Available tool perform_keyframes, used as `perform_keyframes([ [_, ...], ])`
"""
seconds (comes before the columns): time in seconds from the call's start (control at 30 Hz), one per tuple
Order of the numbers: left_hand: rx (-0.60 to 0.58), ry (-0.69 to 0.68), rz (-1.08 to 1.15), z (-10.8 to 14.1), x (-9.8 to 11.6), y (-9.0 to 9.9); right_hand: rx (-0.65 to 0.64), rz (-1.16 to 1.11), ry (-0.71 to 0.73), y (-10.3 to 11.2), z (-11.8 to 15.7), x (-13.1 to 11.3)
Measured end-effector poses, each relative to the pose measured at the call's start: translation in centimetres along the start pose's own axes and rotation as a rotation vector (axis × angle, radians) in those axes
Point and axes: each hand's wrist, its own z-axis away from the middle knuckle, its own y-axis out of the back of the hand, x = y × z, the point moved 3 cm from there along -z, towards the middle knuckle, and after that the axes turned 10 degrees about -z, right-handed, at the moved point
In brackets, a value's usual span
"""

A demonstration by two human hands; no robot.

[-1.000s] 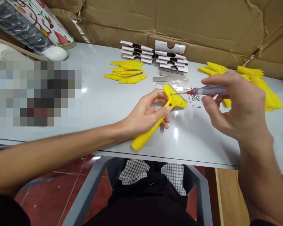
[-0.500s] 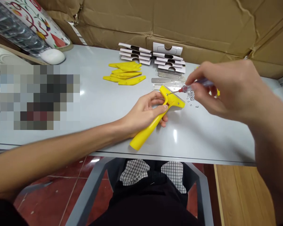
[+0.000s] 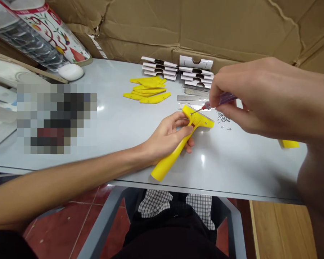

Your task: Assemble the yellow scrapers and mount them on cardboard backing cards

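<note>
My left hand (image 3: 172, 135) is wrapped round the neck of a yellow scraper (image 3: 169, 162), its handle slanting down toward the table's front edge. A metal blade edge shows along the far side of the scraper's wide head. Closed round a screwdriver (image 3: 206, 105) with a clear handle and red collar, my right hand (image 3: 248, 97) holds its tip at the left screw of the head. The right screw (image 3: 205, 123) sits in the head. Just beyond lie flat metal blades (image 3: 193, 98) and a scatter of small screws and nuts (image 3: 223, 118), partly behind my right hand.
Several yellow plastic plates (image 3: 151, 91) lie left of the blades. Folded white cards (image 3: 162, 68) stand against the cardboard (image 3: 140, 28) at the back. A bottle (image 3: 29, 43), a patterned canister (image 3: 67, 39) and a white rounded object (image 3: 71, 72) are at the left. Another yellow piece (image 3: 289, 144) lies right.
The view has shifted slightly, so the table things appear lower and to the right. The screwdriver tip stays at the left screw while my right hand has turned a little.
</note>
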Motion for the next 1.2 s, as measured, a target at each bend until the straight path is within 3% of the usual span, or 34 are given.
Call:
perform_keyframes([
  [0.17, 0.006, -0.042, -0.010, -0.1, -0.6, -0.1, -0.115, 0.020, 0.018, -1.1, -0.9, -1.5],
  [0.33, 0.017, -0.055, -0.044, -0.1, -1.0, -0.2, -0.232, 0.184, -0.004, -0.3, -0.6, -0.7],
  [0.7, -0.004, -0.061, -0.070, 0.0, -1.0, -0.2, -0.220, 0.071, 0.007, -0.2, -0.2, -0.6],
  [0.93, -0.013, -0.067, -0.054, 0.1, -1.0, -0.2, -0.211, -0.012, 0.143, -0.3, -0.6, -1.6],
  [1.1, -0.011, -0.058, -0.050, 0.1, -1.0, -0.2, -0.172, 0.112, -0.004, -0.4, -0.6, -0.9],
  [1.2, -0.013, -0.050, -0.047, 0.1, -0.9, -0.2, -0.231, 0.106, -0.030, -0.2, -0.4, -0.4],
])
